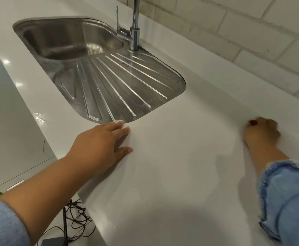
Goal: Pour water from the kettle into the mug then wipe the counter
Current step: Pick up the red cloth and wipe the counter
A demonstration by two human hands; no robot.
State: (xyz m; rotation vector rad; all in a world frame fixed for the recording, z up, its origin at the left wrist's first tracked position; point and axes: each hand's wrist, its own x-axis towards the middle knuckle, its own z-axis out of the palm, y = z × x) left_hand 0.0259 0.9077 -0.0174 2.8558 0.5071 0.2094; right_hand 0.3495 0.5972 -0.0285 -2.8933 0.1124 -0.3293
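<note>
Left hand [100,144] is lying flat, empty, at 9 o'clock; right hand [261,133] is blurring, grip unclear. Worktop [180,174] is looking slick, rigid; press flat.

The white counter [171,166] lies glossy and bare (a few water droplets [38,117] glisten near its left edge).

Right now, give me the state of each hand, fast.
Left hand: open, flat on the counter beside the sink, holding nothing.
Right hand: blurred, fingers curled; whether it holds anything cannot be told.
</note>
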